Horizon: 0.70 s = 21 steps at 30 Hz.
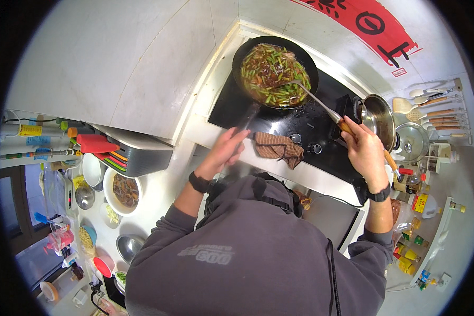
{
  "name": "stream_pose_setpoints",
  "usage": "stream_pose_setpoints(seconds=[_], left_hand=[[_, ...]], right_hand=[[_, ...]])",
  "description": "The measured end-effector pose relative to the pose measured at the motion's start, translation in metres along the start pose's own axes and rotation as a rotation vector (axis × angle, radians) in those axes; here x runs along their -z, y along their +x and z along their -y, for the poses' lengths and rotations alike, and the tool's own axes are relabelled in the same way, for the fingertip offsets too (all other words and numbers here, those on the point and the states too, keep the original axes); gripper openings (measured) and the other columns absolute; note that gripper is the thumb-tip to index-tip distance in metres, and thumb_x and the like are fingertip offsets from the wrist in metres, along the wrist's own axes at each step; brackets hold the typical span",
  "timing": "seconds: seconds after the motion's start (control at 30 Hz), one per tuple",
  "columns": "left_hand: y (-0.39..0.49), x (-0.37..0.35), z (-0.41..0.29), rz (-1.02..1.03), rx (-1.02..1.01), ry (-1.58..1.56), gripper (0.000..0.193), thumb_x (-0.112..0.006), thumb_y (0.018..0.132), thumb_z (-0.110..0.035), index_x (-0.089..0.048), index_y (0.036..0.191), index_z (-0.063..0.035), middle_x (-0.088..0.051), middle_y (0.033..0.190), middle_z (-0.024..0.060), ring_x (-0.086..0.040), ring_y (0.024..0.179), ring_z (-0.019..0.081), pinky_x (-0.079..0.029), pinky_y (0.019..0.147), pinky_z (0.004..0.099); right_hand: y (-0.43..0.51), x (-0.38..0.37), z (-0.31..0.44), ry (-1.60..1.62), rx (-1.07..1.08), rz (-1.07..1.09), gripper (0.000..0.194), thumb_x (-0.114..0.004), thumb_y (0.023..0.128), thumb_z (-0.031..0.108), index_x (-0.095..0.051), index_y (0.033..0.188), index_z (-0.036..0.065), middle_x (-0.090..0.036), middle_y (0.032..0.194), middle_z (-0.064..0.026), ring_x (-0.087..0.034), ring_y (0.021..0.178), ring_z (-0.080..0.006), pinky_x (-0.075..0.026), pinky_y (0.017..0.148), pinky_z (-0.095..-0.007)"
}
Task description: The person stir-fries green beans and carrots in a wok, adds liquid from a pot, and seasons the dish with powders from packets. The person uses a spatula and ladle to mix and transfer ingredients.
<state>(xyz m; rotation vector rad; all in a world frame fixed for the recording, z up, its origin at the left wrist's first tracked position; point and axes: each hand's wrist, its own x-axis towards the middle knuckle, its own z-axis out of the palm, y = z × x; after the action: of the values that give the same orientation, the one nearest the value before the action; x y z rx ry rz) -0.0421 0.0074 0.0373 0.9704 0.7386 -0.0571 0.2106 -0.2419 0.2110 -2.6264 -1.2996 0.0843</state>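
A dark wok (pixel 237 65) sits on the black glass cooktop (pixel 274 122), filled with cut green stalks and pieces in brown sauce (pixel 276 67). My left hand (pixel 226 150) grips the end of the wok's handle (pixel 249 117), which looks slightly blurred. In my right hand (pixel 363 152) is the wooden handle of a metal wok spatula (pixel 320 102). Its blade dips into the food at the wok's near side, partly covered by sauce. A brown striped cloth (pixel 278 148) lies at the cooktop's front edge, close to my left hand and beside two control knobs (pixel 316 149).
A steel pot (pixel 379 122) and a glass lid (pixel 411 142) stand right of the cooktop, below hanging utensils (pixel 438 112). Several bottles (pixel 418 203) line the right side. On the left are a cutting-board holder (pixel 148 158) and a white bowl of dark soaked pieces (pixel 137 193).
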Motion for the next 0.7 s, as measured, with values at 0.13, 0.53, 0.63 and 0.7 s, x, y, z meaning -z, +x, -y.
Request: stream_pose_setpoints(seconds=[0.13,0.53,0.63,0.7], left_hand=[[0.000,0.002,0.001,0.013,-0.010,-0.003,0.041,-0.055,0.113,-0.039,-0.057,0.138,-0.0070,-0.049,0.074,-0.0045,-0.036,0.045,0.0020,-0.024,0.040,0.0211],[0.000,0.000,0.001,0.000,-0.002,-0.021,0.038,-0.055,0.113,-0.038,-0.058,0.135,-0.0078,-0.049,0.074,-0.0044,-0.036,0.045,0.0019,-0.024,0.040,0.0208],[0.000,0.000,0.001,-0.001,0.000,-0.023,0.038,-0.055,0.113,-0.038,-0.058,0.136,-0.0081,-0.049,0.074,-0.0042,-0.036,0.045,0.0020,-0.024,0.040,0.0207],[0.000,0.000,0.001,-0.003,0.002,-0.023,0.038,-0.055,0.113,-0.038,-0.058,0.137,-0.0082,-0.049,0.074,-0.0041,-0.035,0.045,0.0020,-0.024,0.040,0.0207]], right_hand=[[-0.009,0.037,0.010,-0.026,-0.026,0.035,0.037,-0.074,0.096,0.015,-0.074,0.133,0.011,-0.070,0.093,-0.0165,-0.072,0.085,-0.0398,-0.057,0.075,-0.0478],[0.003,-0.006,0.016,-0.037,0.060,0.035,0.034,-0.073,0.095,0.015,-0.075,0.128,0.008,-0.072,0.095,-0.0180,-0.072,0.087,-0.0411,-0.059,0.077,-0.0504],[0.010,-0.024,0.016,-0.019,0.059,0.005,0.033,-0.071,0.096,0.016,-0.075,0.128,0.008,-0.072,0.094,-0.0181,-0.072,0.085,-0.0422,-0.059,0.076,-0.0513],[0.015,-0.033,0.015,-0.024,0.068,-0.014,0.032,-0.070,0.097,0.016,-0.075,0.128,0.008,-0.072,0.094,-0.0181,-0.072,0.084,-0.0427,-0.059,0.076,-0.0517]])
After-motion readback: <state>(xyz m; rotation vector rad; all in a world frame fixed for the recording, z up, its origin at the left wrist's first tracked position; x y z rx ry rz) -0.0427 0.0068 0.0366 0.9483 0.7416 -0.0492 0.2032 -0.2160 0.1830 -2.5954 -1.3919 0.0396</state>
